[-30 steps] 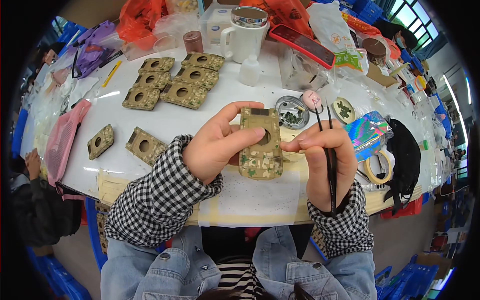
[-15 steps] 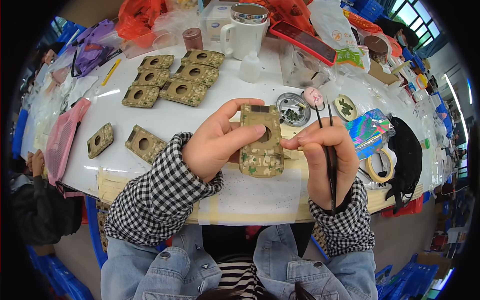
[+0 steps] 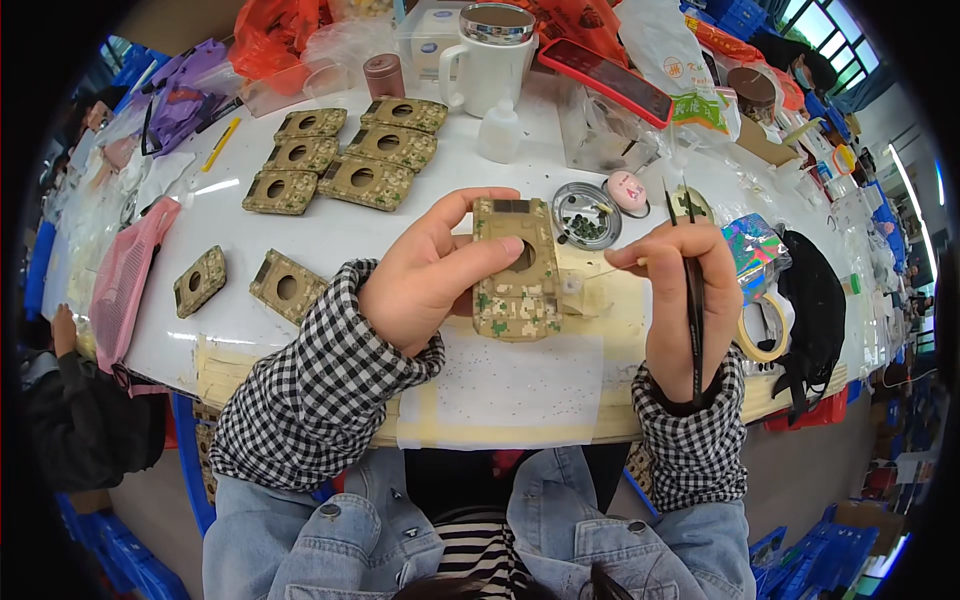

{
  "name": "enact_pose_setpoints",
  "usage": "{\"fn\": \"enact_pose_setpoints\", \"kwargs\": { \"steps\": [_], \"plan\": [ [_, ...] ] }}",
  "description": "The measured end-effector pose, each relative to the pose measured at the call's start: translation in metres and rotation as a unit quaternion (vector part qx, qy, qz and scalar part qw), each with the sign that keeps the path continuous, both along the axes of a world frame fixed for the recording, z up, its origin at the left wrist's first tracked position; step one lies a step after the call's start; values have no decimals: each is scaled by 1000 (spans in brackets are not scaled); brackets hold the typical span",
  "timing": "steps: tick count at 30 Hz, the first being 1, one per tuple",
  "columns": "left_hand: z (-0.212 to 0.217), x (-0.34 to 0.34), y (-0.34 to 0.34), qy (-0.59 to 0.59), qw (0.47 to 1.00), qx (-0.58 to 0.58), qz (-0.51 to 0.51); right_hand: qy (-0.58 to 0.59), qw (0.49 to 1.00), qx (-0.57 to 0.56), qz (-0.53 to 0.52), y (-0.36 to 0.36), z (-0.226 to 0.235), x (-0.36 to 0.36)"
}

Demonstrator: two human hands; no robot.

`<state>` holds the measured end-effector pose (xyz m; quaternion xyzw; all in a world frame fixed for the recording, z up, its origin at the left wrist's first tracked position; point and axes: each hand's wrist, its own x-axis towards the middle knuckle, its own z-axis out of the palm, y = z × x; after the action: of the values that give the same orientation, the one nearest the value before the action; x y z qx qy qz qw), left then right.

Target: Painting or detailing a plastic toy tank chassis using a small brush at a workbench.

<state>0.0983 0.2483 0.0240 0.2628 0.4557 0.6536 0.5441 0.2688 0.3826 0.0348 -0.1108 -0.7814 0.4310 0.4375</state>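
Observation:
My left hand [image 3: 425, 275] is closed round a camouflage-painted model tank hull [image 3: 518, 285], its thumb beside the round hole in the top. To the right, apart from the hull, my right hand [image 3: 690, 285] pinches a thin pale stick [image 3: 640, 262] between thumb and finger, its fine tip toward a small taped patch [image 3: 585, 293] on the table. Black tweezers [image 3: 694, 320] are tucked in the same hand, points upward. Just beyond the hull sits a round metal dish [image 3: 587, 215] with small dark green pieces in it.
Several more hulls [image 3: 368, 182] stand in rows at the back left; two [image 3: 287, 283] lie nearer. A white mug [image 3: 492, 70], small bottle [image 3: 499, 132] and red-cased phone [image 3: 607, 82] are at the back. Right are a tape roll [image 3: 763, 328] and black bag [image 3: 812, 310]. White paper [image 3: 500, 400] lies in front.
My right hand has drawn away from the hull to the right and slightly up, taking the stick and tweezers along. The hull in my left hand has shifted slightly left and up.

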Motion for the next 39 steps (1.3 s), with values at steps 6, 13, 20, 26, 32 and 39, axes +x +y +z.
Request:
{"fn": "enact_pose_setpoints", "kwargs": {
  "steps": [6,13,20,26,32,39],
  "plan": [
    [-1,-6,1,0,998,1,64,-115,961,242,-64,7,-6,-10],
    [-8,-9,4,20,996,9,89,-140,953,269,-16,13,-18,-10],
    [-11,-17,7,62,994,14,91,-78,982,173,2,22,8,6],
    [-11,-19,5,57,994,20,92,-158,984,37,79,4,25,59],
    [-14,-19,5,63,993,14,96,-271,950,-129,84,-2,-13,90],
    [-12,-18,6,71,992,14,102,-199,930,-300,67,-9,-49,94]
  ]
}}
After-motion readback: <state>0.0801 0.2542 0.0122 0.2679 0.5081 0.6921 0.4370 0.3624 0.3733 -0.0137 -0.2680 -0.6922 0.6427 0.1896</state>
